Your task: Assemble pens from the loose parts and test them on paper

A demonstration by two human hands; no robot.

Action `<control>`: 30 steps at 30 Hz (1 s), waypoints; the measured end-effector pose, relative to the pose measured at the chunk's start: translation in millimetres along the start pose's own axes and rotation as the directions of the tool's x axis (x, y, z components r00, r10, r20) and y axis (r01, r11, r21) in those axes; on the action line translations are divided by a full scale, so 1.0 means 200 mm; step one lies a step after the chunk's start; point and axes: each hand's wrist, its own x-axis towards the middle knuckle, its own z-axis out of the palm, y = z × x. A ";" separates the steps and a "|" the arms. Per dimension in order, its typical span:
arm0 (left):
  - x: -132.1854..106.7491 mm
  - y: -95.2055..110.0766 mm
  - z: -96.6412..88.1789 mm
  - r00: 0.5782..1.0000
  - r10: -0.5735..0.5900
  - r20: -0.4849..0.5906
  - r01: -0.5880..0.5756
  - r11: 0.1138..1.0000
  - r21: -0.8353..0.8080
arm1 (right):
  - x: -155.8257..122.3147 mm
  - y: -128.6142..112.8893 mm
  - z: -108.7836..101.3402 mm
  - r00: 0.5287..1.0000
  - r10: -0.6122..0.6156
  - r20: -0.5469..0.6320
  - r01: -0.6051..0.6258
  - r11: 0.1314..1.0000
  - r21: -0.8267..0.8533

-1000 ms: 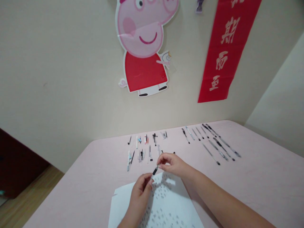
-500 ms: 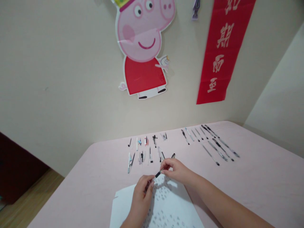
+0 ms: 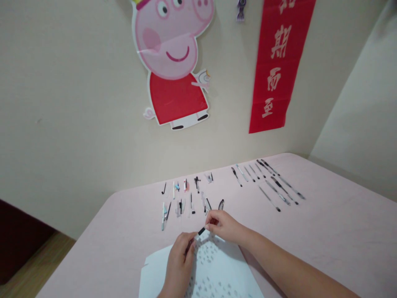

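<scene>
Pen [image 3: 201, 231] ends hidden by left hand [image 3: 180, 257] and right hand [image 3: 223, 225], paper [image 3: 223, 265] cropped

pig cutout [image 3: 178, 97] and red banner [image 3: 276, 99] lopped off up top, ends of pen piece [image 3: 201, 231] buried in left hand [image 3: 180, 261] and right hand [image 3: 226, 226], paper [image 3: 154, 271] cropped at bottom, marks [image 3: 207, 253] too blurry to read

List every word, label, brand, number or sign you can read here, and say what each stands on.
"期": red banner, topmost whole character.
"而": red banner, below that.
"至": red banner, lowest.
Red banner's uppermost visible character: cut off by the picture's edge.
Paper: many small marks, too blurred to read.
Held pen and table pens: any lettering is too small to read.
</scene>
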 end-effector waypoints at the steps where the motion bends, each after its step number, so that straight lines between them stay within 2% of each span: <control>1: 0.00 0.00 0.00 1.000 -0.003 0.004 0.003 1.000 0.007 | 0.00 0.01 0.00 1.000 0.001 0.006 -0.001 1.000 -0.001; 11: -0.01 0.03 -0.01 1.000 -0.012 0.004 0.012 1.000 0.024 | -0.01 0.02 0.04 0.999 0.040 0.001 -0.040 0.998 -0.046; 22: -0.01 0.03 0.00 1.000 0.006 -0.004 -0.006 0.999 0.050 | -0.02 0.02 0.06 0.997 -0.005 -0.074 -0.010 0.981 -0.195; 30: -0.01 0.03 0.01 1.000 -0.002 -0.030 0.003 1.000 0.026 | -0.01 0.04 0.06 0.998 0.032 -0.061 -0.041 0.989 -0.145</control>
